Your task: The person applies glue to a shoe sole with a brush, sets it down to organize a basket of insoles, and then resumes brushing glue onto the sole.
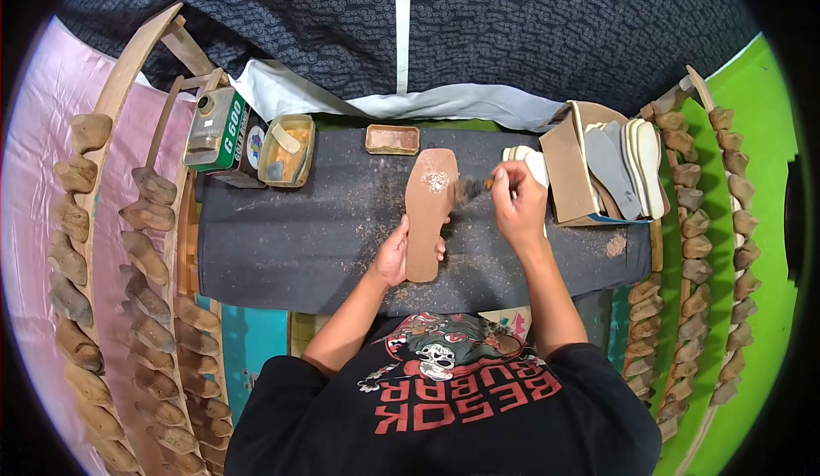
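Observation:
My left hand (395, 255) grips a brown shoe sole (424, 224) near its narrower lower end, thumb on the left edge and fingertips at the right. The sole is held over the dark-covered table with its long side pointing away from me. A glossy wet patch shows on its wide upper part. My right hand (520, 205) pinches a small brush (472, 189) by its handle. Its dark bristles point left, right at the sole's upper right edge. Behind my right hand lie pale soles (526, 161), partly hidden by it.
A cardboard box (571, 177) of grey and cream soles (641, 160) stands at the right. Toward the back are a shallow brown tray (392, 140), a stained tub (296, 126) and a green metal can (224, 138). Racks of wooden shoe lasts (149, 258) flank the table (290, 254).

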Demonstrator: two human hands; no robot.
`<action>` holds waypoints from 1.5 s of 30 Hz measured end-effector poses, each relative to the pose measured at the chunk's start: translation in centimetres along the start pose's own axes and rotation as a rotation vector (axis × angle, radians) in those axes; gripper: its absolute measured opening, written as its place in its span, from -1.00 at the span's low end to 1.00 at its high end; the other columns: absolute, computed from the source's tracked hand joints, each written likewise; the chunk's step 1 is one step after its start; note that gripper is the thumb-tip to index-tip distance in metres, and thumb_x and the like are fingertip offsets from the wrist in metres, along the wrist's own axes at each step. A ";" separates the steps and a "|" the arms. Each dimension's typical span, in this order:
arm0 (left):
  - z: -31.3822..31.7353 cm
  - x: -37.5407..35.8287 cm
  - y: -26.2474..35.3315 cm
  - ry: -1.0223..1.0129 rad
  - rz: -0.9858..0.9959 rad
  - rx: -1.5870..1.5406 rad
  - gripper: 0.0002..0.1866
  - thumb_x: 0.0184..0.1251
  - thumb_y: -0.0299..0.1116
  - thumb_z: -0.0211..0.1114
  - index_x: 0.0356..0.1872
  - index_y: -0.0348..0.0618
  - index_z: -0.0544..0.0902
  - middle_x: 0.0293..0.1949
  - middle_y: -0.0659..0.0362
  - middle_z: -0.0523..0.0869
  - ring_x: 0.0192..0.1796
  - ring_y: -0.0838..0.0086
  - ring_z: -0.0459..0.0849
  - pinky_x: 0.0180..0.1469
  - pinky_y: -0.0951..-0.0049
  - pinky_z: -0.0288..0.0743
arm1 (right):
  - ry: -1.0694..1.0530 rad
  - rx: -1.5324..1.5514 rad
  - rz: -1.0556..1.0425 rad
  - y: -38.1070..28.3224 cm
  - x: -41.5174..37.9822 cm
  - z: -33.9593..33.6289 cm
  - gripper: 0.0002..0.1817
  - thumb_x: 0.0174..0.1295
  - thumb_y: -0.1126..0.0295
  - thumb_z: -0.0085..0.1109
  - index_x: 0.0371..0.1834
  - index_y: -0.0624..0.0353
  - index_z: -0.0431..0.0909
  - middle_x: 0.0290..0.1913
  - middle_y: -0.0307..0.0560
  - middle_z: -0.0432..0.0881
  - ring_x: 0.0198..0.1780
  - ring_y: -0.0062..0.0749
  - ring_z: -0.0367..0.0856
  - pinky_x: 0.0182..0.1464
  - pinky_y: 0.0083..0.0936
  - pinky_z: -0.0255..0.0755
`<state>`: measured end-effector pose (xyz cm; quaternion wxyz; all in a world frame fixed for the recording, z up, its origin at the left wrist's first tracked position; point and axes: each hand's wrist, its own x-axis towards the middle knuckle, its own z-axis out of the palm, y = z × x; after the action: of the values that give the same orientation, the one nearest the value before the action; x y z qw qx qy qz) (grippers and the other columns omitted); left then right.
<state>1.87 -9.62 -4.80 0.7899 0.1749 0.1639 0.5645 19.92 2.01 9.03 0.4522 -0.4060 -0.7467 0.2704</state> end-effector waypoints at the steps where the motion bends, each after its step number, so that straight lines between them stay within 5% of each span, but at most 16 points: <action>1: 0.3 0.1 0.1 -0.007 -0.008 0.003 -0.22 0.66 0.22 -0.33 0.47 -0.31 0.31 -0.12 0.00 0.68 -0.06 0.31 0.69 0.10 0.26 0.57 | 0.091 -0.010 -0.042 0.4 0.9 0.2 -0.90 0.43 0.47 0.15 -0.25 0.26 0.55 -0.56 -0.18 0.55 -0.56 -0.60 0.47 -0.46 -0.53 0.38; 11: 0.2 0.3 0.6 0.021 0.052 -0.014 -0.23 0.66 0.22 -0.32 0.47 -0.30 0.31 -0.13 -0.01 0.68 -0.09 0.30 0.68 0.08 0.28 0.58 | -0.051 0.004 -0.053 -1.0 -0.6 -0.3 -0.91 0.41 0.49 0.13 -0.27 0.27 0.54 -0.55 -0.16 0.57 -0.56 -0.56 0.51 -0.46 -0.55 0.40; 19: 0.3 0.8 0.2 -0.037 -0.032 0.000 -0.23 0.66 0.23 -0.31 0.47 -0.29 0.32 -0.08 -0.02 0.68 -0.07 0.29 0.69 0.09 0.25 0.59 | 0.111 -0.041 -0.149 0.2 2.2 0.4 -0.93 0.41 0.52 0.13 -0.24 0.28 0.55 -0.54 -0.10 0.59 -0.57 -0.50 0.53 -0.46 -0.52 0.42; 27: -0.6 0.5 0.2 0.057 -0.043 0.011 -0.25 0.66 0.23 -0.31 0.41 -0.27 0.38 -0.11 0.02 0.71 -0.07 0.36 0.71 0.09 0.33 0.59 | -0.082 0.017 -0.155 -0.6 -0.5 1.7 -0.93 0.37 0.48 0.18 -0.24 0.26 0.55 -0.52 -0.05 0.60 -0.55 -0.37 0.58 -0.44 -0.44 0.44; 29: -0.1 0.3 0.2 0.012 -0.061 0.025 -0.25 0.66 0.23 -0.31 0.40 -0.27 0.38 -0.12 0.03 0.71 -0.08 0.36 0.71 0.09 0.34 0.59 | 0.025 0.000 -0.133 -0.3 1.2 1.9 -0.92 0.43 0.51 0.12 -0.23 0.28 0.56 -0.48 -0.17 0.59 -0.48 -0.59 0.52 -0.40 -0.58 0.40; 35: -0.2 0.7 -0.4 0.031 -0.045 0.048 -0.26 0.66 0.23 -0.31 0.38 -0.25 0.41 -0.10 0.04 0.72 -0.06 0.35 0.72 0.09 0.34 0.59 | -0.006 0.031 -0.142 -1.2 0.4 2.2 -0.93 0.42 0.51 0.13 -0.23 0.26 0.57 -0.50 -0.20 0.59 -0.50 -0.62 0.51 -0.41 -0.58 0.40; 39: -0.7 0.6 -0.5 0.114 -0.051 0.033 -0.26 0.66 0.24 -0.30 0.38 -0.26 0.41 -0.10 0.04 0.73 -0.06 0.35 0.73 0.09 0.34 0.60 | -0.130 0.071 -0.136 -1.6 -0.9 2.8 -0.92 0.42 0.49 0.12 -0.23 0.25 0.58 -0.49 -0.15 0.61 -0.46 -0.56 0.59 -0.37 -0.54 0.46; 43: -0.8 0.9 -0.3 -0.010 -0.049 0.081 -0.25 0.66 0.24 -0.31 0.41 -0.25 0.38 -0.06 0.02 0.72 -0.01 0.31 0.72 0.14 0.27 0.59 | 0.012 0.025 -0.129 -0.8 1.9 3.2 -0.92 0.43 0.49 0.12 -0.21 0.26 0.56 -0.49 -0.16 0.61 -0.47 -0.57 0.55 -0.38 -0.55 0.43; 45: -0.5 1.0 -0.3 -0.044 -0.051 0.069 -0.25 0.65 0.24 -0.31 0.40 -0.24 0.39 -0.06 0.02 0.72 -0.01 0.31 0.73 0.14 0.27 0.59 | 0.042 0.015 -0.121 -0.6 2.6 3.1 -0.94 0.40 0.50 0.15 -0.21 0.27 0.55 -0.47 -0.02 0.62 -0.52 -0.38 0.59 -0.43 -0.45 0.45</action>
<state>2.22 -8.77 -5.45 0.8009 0.2103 0.1704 0.5342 16.20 3.74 9.28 0.4862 -0.3623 -0.7583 0.2394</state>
